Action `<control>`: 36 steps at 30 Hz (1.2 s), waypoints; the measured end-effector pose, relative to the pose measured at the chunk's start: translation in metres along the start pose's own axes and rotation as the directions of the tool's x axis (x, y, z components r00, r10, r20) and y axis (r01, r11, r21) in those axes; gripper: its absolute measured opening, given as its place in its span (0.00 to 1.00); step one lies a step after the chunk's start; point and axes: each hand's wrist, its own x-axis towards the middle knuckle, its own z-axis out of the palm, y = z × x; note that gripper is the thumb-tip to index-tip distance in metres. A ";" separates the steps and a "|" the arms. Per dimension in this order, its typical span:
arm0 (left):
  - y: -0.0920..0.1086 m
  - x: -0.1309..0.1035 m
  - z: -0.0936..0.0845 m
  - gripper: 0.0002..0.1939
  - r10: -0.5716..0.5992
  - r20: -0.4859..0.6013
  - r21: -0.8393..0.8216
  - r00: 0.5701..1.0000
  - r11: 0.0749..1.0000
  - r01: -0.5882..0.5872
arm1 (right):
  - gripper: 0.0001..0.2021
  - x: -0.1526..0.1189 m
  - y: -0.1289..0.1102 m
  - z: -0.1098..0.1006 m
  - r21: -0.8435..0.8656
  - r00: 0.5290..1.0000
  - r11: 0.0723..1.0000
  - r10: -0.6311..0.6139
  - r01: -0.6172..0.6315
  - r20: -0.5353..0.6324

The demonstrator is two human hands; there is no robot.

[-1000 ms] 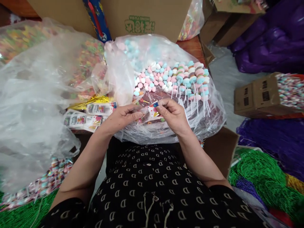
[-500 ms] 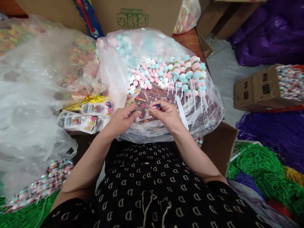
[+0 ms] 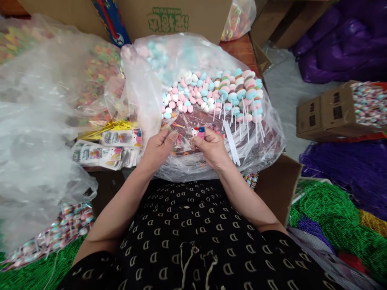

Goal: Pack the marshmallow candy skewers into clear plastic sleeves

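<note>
My right hand (image 3: pixel 213 149) pinches a small printed packet (image 3: pixel 198 131), with a red and blue end showing above the thumb. To its left, my left hand (image 3: pixel 159 148) is closed, thumb against the fingers; whatever lies between them is too small to make out. Both hands are over a clear plastic sheet (image 3: pixel 193 163) with a few ring-shaped candies below. Beyond them lies a heap of pink, white and blue candies (image 3: pixel 187 94). At its right are several candy skewers (image 3: pixel 238 92) on white sticks. Loose white sticks (image 3: pixel 231 143) lie near my right hand.
Printed packets (image 3: pixel 99 153) are stacked to the left, with gold ties (image 3: pixel 111 129) behind them. A large clear bag of ring candies (image 3: pixel 99 76) fills the left side. Cardboard boxes (image 3: pixel 181 20) stand at the back. On the right are a box of wrapped candies (image 3: pixel 338 108) and green beads (image 3: pixel 329 205).
The printed packet in my right hand has turned so that more of its red and blue end shows. My hands have shifted slightly. The candies and skewers have stayed put.
</note>
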 end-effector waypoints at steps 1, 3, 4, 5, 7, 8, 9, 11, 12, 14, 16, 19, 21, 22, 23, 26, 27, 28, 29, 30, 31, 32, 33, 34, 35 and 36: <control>0.002 0.000 0.000 0.22 -0.038 0.055 -0.054 0.998 0.998 0.041 | 0.24 0.000 0.000 0.000 0.004 1.000 1.000 0.002 -0.002 -0.019; 0.006 0.001 -0.001 0.21 -0.129 0.213 -0.161 0.968 0.973 0.166 | 0.25 -0.001 0.001 -0.001 -0.013 0.997 1.000 0.002 -0.003 -0.083; 0.008 0.001 -0.002 0.21 -0.156 0.254 -0.193 0.954 0.959 0.209 | 0.25 -0.001 0.001 -0.002 -0.033 0.994 0.999 -0.004 0.001 -0.106; 0.010 0.001 -0.003 0.21 -0.169 0.270 -0.211 0.948 0.950 0.230 | 0.26 -0.002 0.002 -0.003 -0.058 0.993 0.998 -0.013 0.006 -0.116; 0.009 0.002 -0.004 0.22 -0.161 0.249 -0.224 0.955 0.950 0.219 | 0.27 -0.004 0.003 -0.004 -0.107 0.992 0.994 -0.026 0.013 -0.123; 0.008 0.002 -0.004 0.21 -0.147 0.228 -0.223 0.963 0.954 0.198 | 0.28 -0.004 0.003 -0.004 -0.121 0.991 0.993 -0.024 0.009 -0.128; 0.006 0.002 -0.003 0.21 -0.129 0.212 -0.221 0.969 0.959 0.176 | 0.29 -0.004 0.004 -0.004 -0.120 0.990 0.993 -0.017 0.001 -0.137; 0.003 0.000 -0.002 0.21 -0.108 0.205 -0.207 0.973 0.966 0.151 | 0.27 -0.003 0.004 -0.005 -0.085 0.991 0.996 -0.003 -0.008 -0.135; 0.002 0.000 -0.002 0.21 -0.106 0.212 -0.192 0.972 0.970 0.147 | 0.25 -0.002 0.004 -0.005 -0.060 0.993 0.998 -0.003 -0.004 -0.120; 0.002 -0.002 -0.002 0.22 -0.109 0.233 -0.156 0.966 0.977 0.148 | 0.23 -0.001 0.004 -0.006 -0.021 0.996 1.000 -0.017 0.015 -0.090; 0.005 -0.002 -0.002 0.23 -0.122 0.254 -0.141 0.960 0.977 0.161 | 0.22 0.000 0.005 -0.008 -0.018 0.994 0.999 -0.039 0.038 -0.098; 0.010 0.000 -0.001 0.19 -0.161 0.271 -0.186 0.949 0.959 0.216 | 0.23 -0.001 0.008 -0.010 -0.064 0.984 0.995 -0.087 0.078 -0.156; 0.011 0.001 0.002 0.18 -0.177 0.246 -0.201 0.953 0.953 0.228 | 0.26 -0.002 0.011 -0.009 -0.102 0.978 0.989 -0.119 0.103 -0.172; 0.010 0.002 0.003 0.18 -0.174 0.225 -0.197 0.959 0.956 0.220 | 0.28 -0.002 0.012 -0.009 -0.120 0.977 0.987 -0.127 0.107 -0.173; 0.009 0.002 0.005 0.19 -0.162 0.200 -0.192 0.966 0.961 0.201 | 0.30 -0.003 0.013 -0.008 -0.136 0.976 0.985 -0.128 0.105 -0.175; 0.005 0.000 0.012 0.22 -0.103 0.153 -0.206 0.983 0.969 0.134 | 0.34 -0.004 0.013 -0.005 -0.150 0.978 0.987 -0.089 0.061 -0.189; 0.005 -0.001 0.013 0.23 -0.087 0.140 -0.211 0.986 0.971 0.115 | 0.33 -0.004 0.012 -0.004 -0.137 0.979 0.989 -0.074 0.048 -0.191; 0.004 -0.001 0.015 0.24 -0.074 0.123 -0.207 0.990 0.973 0.098 | 0.31 -0.004 0.010 -0.004 -0.112 0.982 0.993 -0.061 0.041 -0.181; 0.004 -0.001 0.015 0.24 -0.065 0.104 -0.187 0.993 0.979 0.083 | 0.28 -0.004 0.007 -0.004 -0.077 0.987 0.996 -0.048 0.036 -0.155; 0.005 -0.001 0.016 0.24 -0.058 0.083 -0.153 0.995 0.986 0.070 | 0.25 -0.003 0.005 -0.005 -0.039 0.992 0.999 -0.034 0.029 -0.119; 0.006 -0.001 0.016 0.23 -0.052 0.063 -0.114 0.997 0.992 0.059 | 0.24 -0.003 0.002 -0.005 -0.001 0.996 1.000 -0.019 0.019 -0.082; 0.006 0.000 0.016 0.23 -0.045 0.048 -0.083 0.998 0.995 0.049 | 0.24 -0.003 0.001 -0.006 0.028 0.998 1.000 -0.009 0.011 -0.055; 0.007 0.000 0.016 0.21 -0.043 0.046 -0.072 0.998 0.996 0.046 | 0.25 -0.003 -0.001 -0.006 0.046 0.999 0.999 -0.003 0.005 -0.045; 0.007 0.001 0.016 0.20 -0.048 0.056 -0.086 0.997 0.995 0.053 | 0.24 -0.003 -0.001 -0.007 0.055 0.998 0.998 -0.001 0.004 -0.058; 0.007 0.001 0.017 0.19 -0.063 0.076 -0.120 0.995 0.990 0.072 | 0.23 -0.003 0.000 -0.007 0.055 0.996 0.998 -0.002 0.007 -0.084; 0.006 0.001 0.017 0.18 -0.084 0.101 -0.168 0.991 0.981 0.100 | 0.22 -0.003 0.001 -0.007 0.051 0.994 0.999 -0.003 0.009 -0.112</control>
